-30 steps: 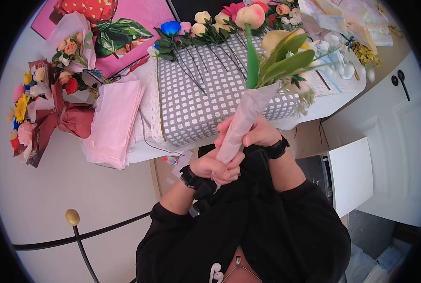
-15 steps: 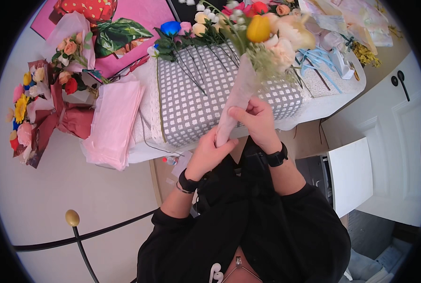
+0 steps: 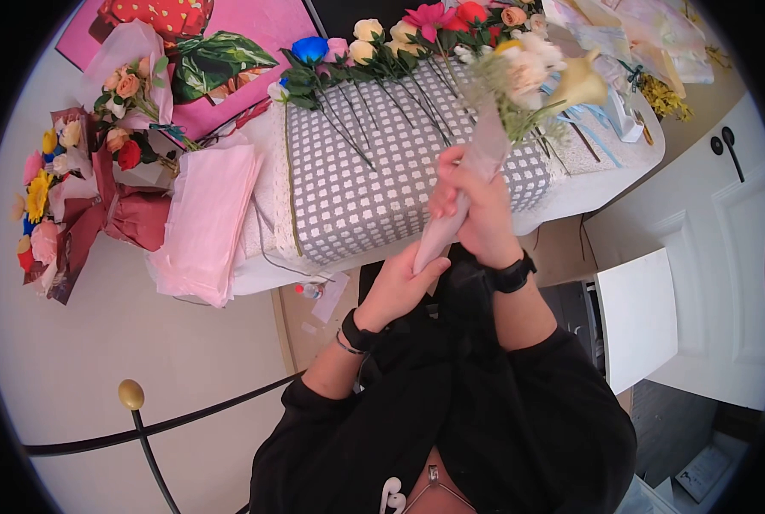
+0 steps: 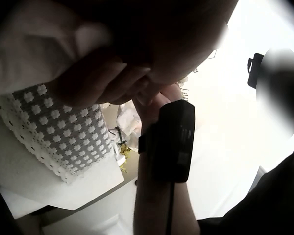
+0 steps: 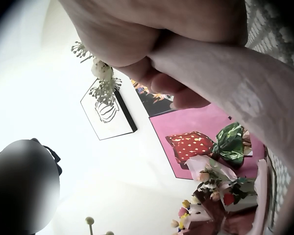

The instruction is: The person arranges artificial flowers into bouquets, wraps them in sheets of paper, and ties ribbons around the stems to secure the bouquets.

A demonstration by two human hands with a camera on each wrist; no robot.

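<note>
A bouquet wrapped in pale pink paper (image 3: 440,236) is held at a slant over the near edge of the table. Cream and white flowers (image 3: 529,75) and a pale yellow calla lily (image 3: 581,84) spread from its top, slightly blurred. My right hand (image 3: 482,204) grips the wrapper around its middle, fingers curled over it. At the narrow lower end, my left hand (image 3: 399,285) holds the paper, thumb along the front. The right wrist view shows the wrapped paper (image 5: 240,88) running out from under the curled fingers. The left hand (image 4: 112,73) is dark in its wrist view.
Single-stem flowers, including a blue rose (image 3: 310,50), lie along the back of the checked cloth (image 3: 348,206). Pink paper sheets (image 3: 207,223) hang over the table's left side, next to finished bouquets (image 3: 57,197). Blue ribbon (image 3: 583,116) lies at the right.
The bouquet has turned about its length, bringing different blooms to the front, and its top has swung right. My right hand has shifted up the wrapper since half a second ago.
</note>
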